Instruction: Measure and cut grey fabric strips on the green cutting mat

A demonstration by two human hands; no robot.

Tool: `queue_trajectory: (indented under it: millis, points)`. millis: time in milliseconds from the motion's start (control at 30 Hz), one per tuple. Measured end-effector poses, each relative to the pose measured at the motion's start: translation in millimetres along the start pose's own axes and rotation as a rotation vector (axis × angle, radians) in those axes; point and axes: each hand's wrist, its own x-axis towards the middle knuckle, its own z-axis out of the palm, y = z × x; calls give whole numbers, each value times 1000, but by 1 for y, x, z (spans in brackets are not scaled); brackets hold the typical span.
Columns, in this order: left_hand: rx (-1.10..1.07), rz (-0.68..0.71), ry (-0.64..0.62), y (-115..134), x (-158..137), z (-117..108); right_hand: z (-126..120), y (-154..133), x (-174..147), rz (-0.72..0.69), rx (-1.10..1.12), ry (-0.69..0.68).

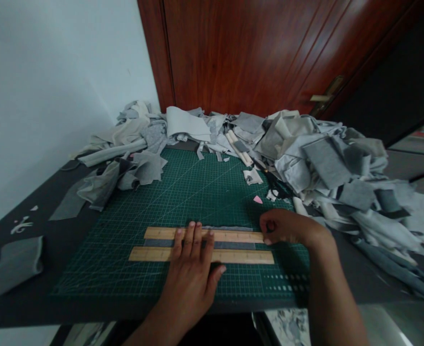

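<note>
Two wooden rulers lie roughly parallel across the green cutting mat [197,192]: an upper ruler [233,235] and a lower ruler [244,256]. A strip of grey fabric [233,245] shows between them, and a thin edge of it peeks out above the upper ruler. My left hand [192,269] lies flat with fingers stretched across both rulers, pressing on them near their middle. At the upper ruler's right end, my right hand [282,228] has its thumb and forefinger pinched on the tip; its other fingers are curled.
Heaps of grey and white fabric scraps stand along the back [190,125], left [107,182] and right [327,158]. Dark-handled scissors [274,182] lie by the right heap, near a small pink piece [258,199]. A folded grey cloth [15,264] rests at the table's left.
</note>
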Motion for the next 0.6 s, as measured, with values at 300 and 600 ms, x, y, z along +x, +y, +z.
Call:
queue_trajectory:
  millis: [300, 600]
  points:
    - [-10, 3, 22, -1, 0, 3, 0, -3, -1, 46, -35, 9]
    - [7, 14, 29, -2, 2, 3, 0, -11, -5, 73, -106, 46]
